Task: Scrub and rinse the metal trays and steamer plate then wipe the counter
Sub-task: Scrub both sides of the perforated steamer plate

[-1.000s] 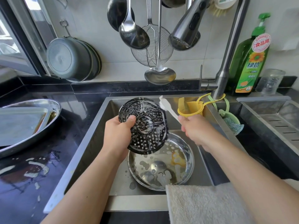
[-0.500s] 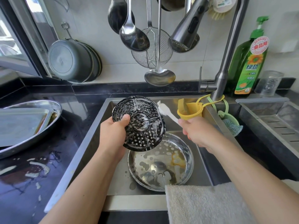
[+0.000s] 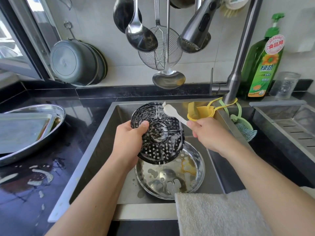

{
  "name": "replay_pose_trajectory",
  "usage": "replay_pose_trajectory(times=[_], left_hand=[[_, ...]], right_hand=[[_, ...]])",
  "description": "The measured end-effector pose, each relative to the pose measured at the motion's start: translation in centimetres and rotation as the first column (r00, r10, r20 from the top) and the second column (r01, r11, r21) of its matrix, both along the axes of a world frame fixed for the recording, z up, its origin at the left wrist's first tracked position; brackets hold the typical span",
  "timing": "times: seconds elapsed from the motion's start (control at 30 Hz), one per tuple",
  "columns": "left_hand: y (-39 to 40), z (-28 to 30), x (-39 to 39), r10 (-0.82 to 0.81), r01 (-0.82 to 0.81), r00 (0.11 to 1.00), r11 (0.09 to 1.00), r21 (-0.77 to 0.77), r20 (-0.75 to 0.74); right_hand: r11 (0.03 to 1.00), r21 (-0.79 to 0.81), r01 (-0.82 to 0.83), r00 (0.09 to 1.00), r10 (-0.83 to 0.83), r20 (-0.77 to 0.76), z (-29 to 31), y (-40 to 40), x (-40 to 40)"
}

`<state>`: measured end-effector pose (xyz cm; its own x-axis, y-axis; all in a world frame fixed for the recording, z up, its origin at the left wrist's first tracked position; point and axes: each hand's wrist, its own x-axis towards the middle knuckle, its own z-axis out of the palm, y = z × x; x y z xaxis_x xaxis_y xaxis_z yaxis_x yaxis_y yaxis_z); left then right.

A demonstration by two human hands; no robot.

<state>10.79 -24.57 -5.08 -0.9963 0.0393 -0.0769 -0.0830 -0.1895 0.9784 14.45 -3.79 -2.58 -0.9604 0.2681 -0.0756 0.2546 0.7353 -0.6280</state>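
Scrubbing the steamer plate [image 3: 157, 133] is the step in hand: the left hand [image 3: 127, 142] grips its left rim, thumb over the soapy perforated face, holding it tilted above the sink [image 3: 95, 138]. The right hand [image 3: 209, 133] pinches a white brush [image 3: 172, 113] by its handle, the head touching the plate's upper edge. To do it well, I would work the bristles across each ring of holes, turn the plate in the grip so the thumb-covered patch gets reached, and keep it over the round tray [image 3: 169, 172] on the sink floor so suds drip there. 2 more trays [image 3: 29, 132] wait on the counter's left edge, above soapy puddles [image 3: 39, 176]. The plate's back and the bristles are hidden; a towel [image 3: 221, 213] on the sink's front edge covers the round tray's near rim. Whether the faucet [image 3: 196, 31] is running is hard to say; no stream shows.
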Motion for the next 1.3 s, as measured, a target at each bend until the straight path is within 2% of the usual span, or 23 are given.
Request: replay_pose_trajectory(times=[0.1, 0.13, 0.27, 0.43, 0.47, 0.57, 0.6, 0.73, 0.77, 0.87, 0.9, 1.0, 1.03, 1.17, 1.3], left_hand=[[-1.0, 0.1, -0.8, 0.108, -0.11, 0.994, 0.992, 0.061, 0.031], [-1.3, 0.1, -1.0, 0.125, -0.129, 0.991, 0.988, 0.09, 0.042], [-0.9, 0.1, -0.8, 0.113, -0.118, 0.992, 0.987, 0.113, 0.047], [-2.0, -0.2, -1.5, 0.232, -0.252, 0.965, 0.95, 0.183, 0.123], [-2.0, -0.2, -1.5, 0.227, -0.252, 0.964, 0.948, 0.195, 0.139], [-1.2, -0.2, -1.2, 0.169, -0.198, 0.975, 0.955, 0.221, 0.143], [-1.0, -0.3, -1.1, 0.174, -0.201, 0.975, 0.954, 0.221, 0.136], [-1.5, -0.4, -1.4, 0.257, -0.285, 0.957, 0.92, 0.269, 0.135], [-1.6, -0.4, -1.4, 0.262, -0.291, 0.955, 0.912, 0.288, 0.135], [-1.2, -0.5, -1.5, 0.255, -0.284, 0.959, 0.888, 0.361, 0.127], [-1.1, -0.6, -1.4, 0.26, -0.29, 0.957, 0.878, 0.38, 0.128], [-1.3, -0.8, -1.6, 0.28, -0.315, 0.949, 0.843, 0.436, 0.144], [-1.3, -0.9, -1.7, 0.276, -0.315, 0.949, 0.831, 0.459, 0.15], [-1.0, -1.0, -1.7, 0.3, -0.323, 0.945, 0.794, 0.515, 0.13], [-0.5, -1.0, -1.3, 0.237, -0.273, 0.962, 0.795, 0.542, 0.138]], right_hand=[[0.998, 0.044, -0.049, 0.986, 0.041, 0.163, -0.1, 0.5, 0.6], [0.997, 0.053, -0.049, 0.984, 0.039, 0.174, -0.1, 0.5, 0.6], [0.998, 0.069, 0.012, 0.997, -0.017, 0.075, 0.2, 0.0, 0.1], [0.992, 0.039, -0.122, 0.934, 0.102, 0.342, -0.3, 0.1, 1.2], [0.993, 0.019, -0.117, 0.939, 0.105, 0.328, -0.4, -0.1, 1.1], [0.999, 0.019, -0.035, 0.987, 0.031, 0.155, 0.0, -0.4, 0.3], [0.999, 0.014, -0.032, 0.987, 0.03, 0.155, 0.1, -0.3, 0.3], [0.984, -0.01, -0.18, 0.911, 0.171, 0.376, -0.7, -0.6, 1.6], [0.982, -0.014, -0.187, 0.914, 0.179, 0.365, -0.7, -0.9, 1.6], [0.998, -0.056, -0.034, 0.978, 0.045, 0.205, -0.1, -1.4, 1.0], [0.998, -0.05, -0.043, 0.978, 0.052, 0.203, -0.1, -1.7, 1.1], [0.969, -0.029, -0.246, 0.924, 0.244, 0.295, -1.2, -3.7, 1.9], [0.964, -0.036, -0.263, 0.922, 0.262, 0.286, -1.3, -4.2, 2.1], [0.994, -0.053, -0.093, 0.982, 0.1, 0.163, -1.1, -3.7, 1.2], [0.968, -0.031, -0.248, 0.946, 0.249, 0.206, -2.2, -6.1, 1.7]])
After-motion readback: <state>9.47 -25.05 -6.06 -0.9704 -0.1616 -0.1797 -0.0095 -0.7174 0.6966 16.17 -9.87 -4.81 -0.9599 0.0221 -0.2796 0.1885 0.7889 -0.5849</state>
